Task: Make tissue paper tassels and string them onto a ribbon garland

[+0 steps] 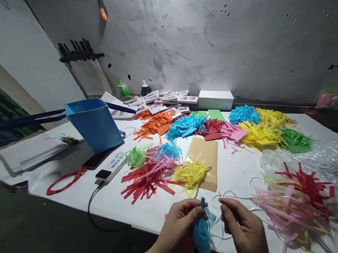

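My left hand (179,226) grips a blue fringed paper tassel (202,229) at the table's near edge, with some red fringe under it. Just to its right, my right hand (242,225) pinches a thin white thread (224,196) that loops up over the table and runs to the tassel. A loose heap of red, pink, green and yellow fringe (154,172) lies ahead of my hands beside a brown paper envelope (206,159).
Piles of cut paper in orange, blue, red, pink, yellow and green (247,128) line the white table (125,203). A blue bag (94,124), a power strip (111,166), a white box (216,98), small printed boxes (160,101) and clear plastic wrappers (326,162) stand about. Finished pink and red tassels (291,202) lie right.
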Demonstrator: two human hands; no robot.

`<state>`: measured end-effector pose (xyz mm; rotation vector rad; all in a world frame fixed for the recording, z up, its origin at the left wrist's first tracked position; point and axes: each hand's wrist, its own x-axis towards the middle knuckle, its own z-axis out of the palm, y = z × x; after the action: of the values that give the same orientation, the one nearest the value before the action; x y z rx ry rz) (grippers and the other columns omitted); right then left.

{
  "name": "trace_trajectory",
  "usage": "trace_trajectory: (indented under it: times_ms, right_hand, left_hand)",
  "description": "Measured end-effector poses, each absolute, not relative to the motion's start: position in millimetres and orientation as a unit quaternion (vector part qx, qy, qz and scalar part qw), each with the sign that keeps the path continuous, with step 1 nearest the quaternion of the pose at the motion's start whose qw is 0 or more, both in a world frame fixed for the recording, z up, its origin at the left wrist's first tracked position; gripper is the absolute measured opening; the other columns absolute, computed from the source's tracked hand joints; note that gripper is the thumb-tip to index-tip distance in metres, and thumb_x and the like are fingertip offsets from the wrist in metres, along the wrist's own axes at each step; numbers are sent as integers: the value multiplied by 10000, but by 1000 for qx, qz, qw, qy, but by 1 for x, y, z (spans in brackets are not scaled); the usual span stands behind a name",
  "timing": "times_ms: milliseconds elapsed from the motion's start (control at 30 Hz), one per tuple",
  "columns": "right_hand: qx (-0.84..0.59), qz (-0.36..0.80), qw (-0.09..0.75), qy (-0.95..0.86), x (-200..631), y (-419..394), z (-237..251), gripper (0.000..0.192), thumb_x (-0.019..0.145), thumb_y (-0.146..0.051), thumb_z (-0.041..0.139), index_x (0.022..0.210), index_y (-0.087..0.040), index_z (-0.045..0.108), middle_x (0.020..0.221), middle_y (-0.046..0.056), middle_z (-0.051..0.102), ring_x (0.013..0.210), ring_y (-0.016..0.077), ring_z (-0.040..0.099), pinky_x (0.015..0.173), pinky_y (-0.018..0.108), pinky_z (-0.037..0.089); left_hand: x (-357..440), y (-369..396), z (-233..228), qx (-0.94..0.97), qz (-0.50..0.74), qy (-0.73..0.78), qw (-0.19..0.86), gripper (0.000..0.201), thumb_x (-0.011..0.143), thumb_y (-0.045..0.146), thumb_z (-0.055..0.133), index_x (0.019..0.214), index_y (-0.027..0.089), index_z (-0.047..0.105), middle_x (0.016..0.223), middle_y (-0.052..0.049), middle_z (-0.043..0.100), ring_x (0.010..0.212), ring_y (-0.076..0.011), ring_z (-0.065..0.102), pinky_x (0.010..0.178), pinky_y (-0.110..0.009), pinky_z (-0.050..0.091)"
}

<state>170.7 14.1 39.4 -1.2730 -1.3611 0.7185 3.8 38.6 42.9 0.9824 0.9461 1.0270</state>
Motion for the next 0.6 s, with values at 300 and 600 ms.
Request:
trace_trajectory:
  times_ms: [300,600]
  right_hand:
    - [-472,234,488,-696,173,6,38,197,968,-242,493,947,-249,688,736,-16,670,687,118,668,654,198,464]
    - [-492,290,431,-699,183,7,39,186,959,-320,521,958,-249,693,780,9,700,722,153,677,685,228,491]
  left_hand:
    - [13,39,47,253,447,358,780,368,581,397,935,792,128,797,635,-36,717,570,-112,609,589,-208,477]
    - [4,39,41,546,404,417,604,307,787,473,763,778,168,800,729,-63,744,676,-170,631,641,-242,462]
